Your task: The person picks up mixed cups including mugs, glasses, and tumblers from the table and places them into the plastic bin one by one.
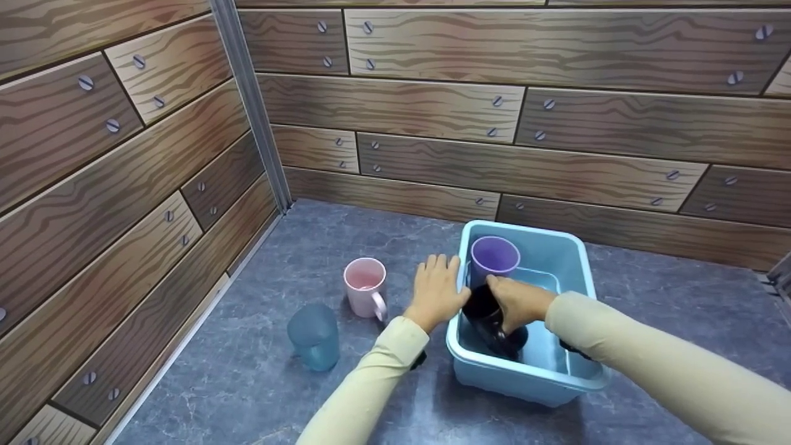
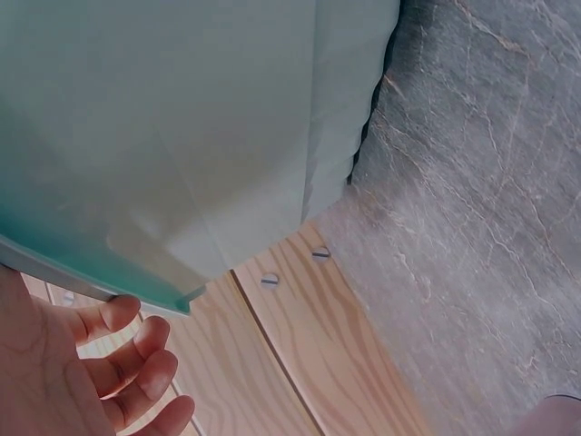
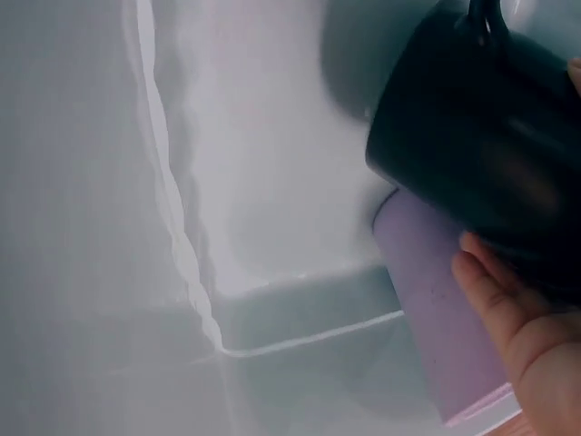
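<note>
My right hand [image 1: 519, 301] grips a glossy black cylindrical mug with a loop handle [image 3: 463, 136], inside a light-blue rectangular plastic bin [image 1: 513, 379]. Thumb and fingers sit on opposite sides of the mug near its mouth, so the grip is as wide as the mug; body and base extend beyond my fingertips. Mug is tilted, in the near-left part of the bin. Whether its base touches the bin floor, can't tell.

Purple smooth-sided cup [image 1: 495, 254] stands in the bin's far-left corner, mouth up, just beyond the mug. Contact between the two: can't tell.

My left hand [image 1: 437, 289] rests at the bin's left rim, fingers loose and spread, pointing far; index touches the rim's underside.

Left of the bin, near my left hand: pale pink mug [image 1: 359, 296], upright, handle towards the near right. Farther left and nearer: translucent blue plastic cup [image 1: 318, 346], upright. Both stand on a grey marbled tabletop [image 1: 235, 371].
</note>
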Available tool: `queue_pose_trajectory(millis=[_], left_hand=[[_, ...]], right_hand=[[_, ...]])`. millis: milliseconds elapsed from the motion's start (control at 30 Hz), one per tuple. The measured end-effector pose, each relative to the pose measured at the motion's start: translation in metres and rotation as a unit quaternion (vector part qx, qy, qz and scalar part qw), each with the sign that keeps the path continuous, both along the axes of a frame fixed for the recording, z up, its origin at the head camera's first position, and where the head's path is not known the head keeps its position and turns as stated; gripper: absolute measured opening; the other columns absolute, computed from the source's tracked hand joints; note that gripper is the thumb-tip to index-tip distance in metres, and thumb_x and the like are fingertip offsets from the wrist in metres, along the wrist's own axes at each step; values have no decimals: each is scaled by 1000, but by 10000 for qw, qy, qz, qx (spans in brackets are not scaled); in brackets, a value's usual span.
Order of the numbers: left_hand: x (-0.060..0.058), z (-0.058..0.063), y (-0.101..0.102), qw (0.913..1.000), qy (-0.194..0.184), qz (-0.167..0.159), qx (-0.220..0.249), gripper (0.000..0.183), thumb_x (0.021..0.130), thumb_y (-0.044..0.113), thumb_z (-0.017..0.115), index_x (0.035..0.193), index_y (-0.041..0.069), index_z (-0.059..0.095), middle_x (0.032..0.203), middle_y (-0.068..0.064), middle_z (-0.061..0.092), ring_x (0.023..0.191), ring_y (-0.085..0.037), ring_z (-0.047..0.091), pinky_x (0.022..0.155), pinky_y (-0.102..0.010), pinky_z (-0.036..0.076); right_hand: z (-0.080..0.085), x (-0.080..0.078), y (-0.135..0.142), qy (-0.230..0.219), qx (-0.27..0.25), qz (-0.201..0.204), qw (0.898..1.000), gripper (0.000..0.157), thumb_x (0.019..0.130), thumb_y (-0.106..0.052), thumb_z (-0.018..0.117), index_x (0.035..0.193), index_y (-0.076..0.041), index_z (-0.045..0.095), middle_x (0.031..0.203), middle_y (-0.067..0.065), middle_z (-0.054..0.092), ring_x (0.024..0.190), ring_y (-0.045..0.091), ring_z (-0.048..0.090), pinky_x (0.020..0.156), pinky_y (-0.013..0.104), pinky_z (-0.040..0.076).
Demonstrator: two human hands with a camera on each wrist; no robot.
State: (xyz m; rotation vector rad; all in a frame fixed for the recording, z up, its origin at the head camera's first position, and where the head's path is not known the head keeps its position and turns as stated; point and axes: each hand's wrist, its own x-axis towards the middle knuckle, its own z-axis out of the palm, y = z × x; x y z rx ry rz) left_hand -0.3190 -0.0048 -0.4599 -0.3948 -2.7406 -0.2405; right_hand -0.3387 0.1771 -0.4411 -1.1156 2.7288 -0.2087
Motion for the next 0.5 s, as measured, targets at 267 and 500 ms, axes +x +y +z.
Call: queue_pose_trajectory(millis=[267, 500], left_hand=[[0, 1, 0, 10000, 34, -5, -25, 44, 82, 40, 56, 116, 12, 53, 107, -8, 58, 102, -24, 52, 84, -38, 42], [1, 1, 0, 10000, -31, -38, 57, 44, 82, 39, 59, 115, 11, 53, 107, -9, 58, 103, -25, 52, 86, -40, 43]], right_hand=[[7, 5, 5, -147, 548, -320, 9979, 88, 53, -14, 88, 119, 18, 39, 102, 26, 59, 99, 36, 59, 89, 45, 48], [10, 11, 6, -387, 855, -431, 9947, 99, 53, -19, 89, 126, 19, 36, 111, 28, 57, 107, 37, 57, 95, 45, 45]])
